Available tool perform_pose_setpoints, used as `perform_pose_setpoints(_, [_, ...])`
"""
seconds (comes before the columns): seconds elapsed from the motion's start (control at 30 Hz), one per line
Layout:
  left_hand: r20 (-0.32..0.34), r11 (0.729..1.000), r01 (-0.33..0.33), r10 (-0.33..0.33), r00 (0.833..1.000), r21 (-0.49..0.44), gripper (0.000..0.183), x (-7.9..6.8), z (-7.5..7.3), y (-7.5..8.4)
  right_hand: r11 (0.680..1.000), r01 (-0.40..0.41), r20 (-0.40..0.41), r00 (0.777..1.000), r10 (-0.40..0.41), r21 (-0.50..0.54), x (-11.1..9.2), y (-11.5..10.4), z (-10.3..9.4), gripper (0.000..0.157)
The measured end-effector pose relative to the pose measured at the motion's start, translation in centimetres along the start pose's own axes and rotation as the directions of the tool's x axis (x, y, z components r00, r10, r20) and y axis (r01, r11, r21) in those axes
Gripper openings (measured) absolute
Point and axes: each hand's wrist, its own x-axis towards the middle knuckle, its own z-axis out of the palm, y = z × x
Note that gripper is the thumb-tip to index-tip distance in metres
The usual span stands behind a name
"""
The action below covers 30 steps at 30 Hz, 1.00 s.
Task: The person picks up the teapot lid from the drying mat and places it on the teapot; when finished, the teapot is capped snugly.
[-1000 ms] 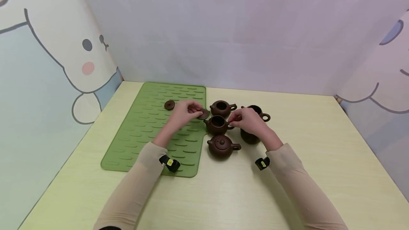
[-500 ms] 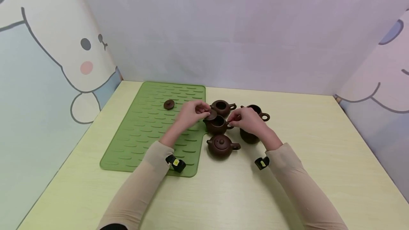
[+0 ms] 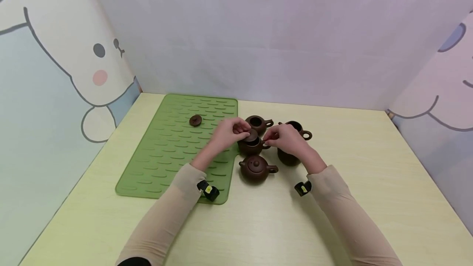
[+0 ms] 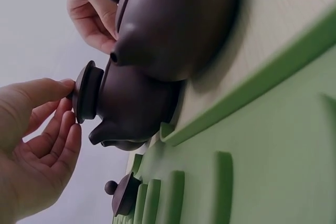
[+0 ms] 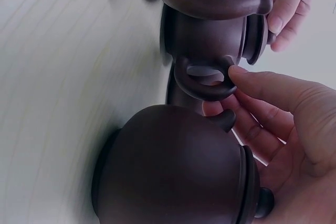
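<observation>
My left hand (image 3: 226, 134) pinches the knob of a dark brown teapot lid (image 4: 86, 92) between thumb and fingers. The lid is tilted at the mouth of the middle teapot (image 3: 248, 149), and part of the dark opening still shows in the head view. On that teapot's other side, my right hand (image 3: 286, 139) grips its loop handle (image 5: 206, 92) with thumb and fingertips. A lidded teapot (image 3: 255, 171) stands just in front. Behind the middle one is a lidless teapot (image 3: 263, 124). Another small lid (image 3: 195, 120) lies knob up on the green mat (image 3: 173, 134).
To the right stand a lidless teapot (image 3: 298, 127) and a lidded teapot (image 5: 168, 166), the latter partly hidden under my right hand in the head view. The mat's right edge runs close beside the teapots. A pale wall (image 3: 258, 44) rises behind the wooden table (image 3: 351, 167).
My left hand has carried the lid rightward from the mat's edge to over the middle teapot's mouth. My right hand has stayed at the handle.
</observation>
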Motion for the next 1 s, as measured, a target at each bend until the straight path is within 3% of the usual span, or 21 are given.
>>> perform_pose_setpoints(0.33, [0.018, 1.0, -0.012, 0.012, 1.0, -0.005, 0.017, -0.13, 0.34, 0.02, 1.0, -0.007, 0.007, 1.0, 0.007, -0.002, 0.05, 0.04, 0.08, 0.006])
perform_pose_setpoints(0.6, [0.037, 0.997, -0.044, 0.042, 0.998, 0.058, 0.015, -0.16, 0.78, -0.02, 1.0, -0.002, 0.0, 1.0, 0.002, -0.008, -0.1, -0.11, 0.01, 0.006])
perform_pose_setpoints(1.0, [0.044, 0.996, -0.042, 0.038, 0.998, 0.076, 0.013, -0.21, 0.84, -0.1, 1.0, 0.0, -0.002, 1.0, 0.0, -0.007, -0.13, -0.11, 0.01, 0.006])
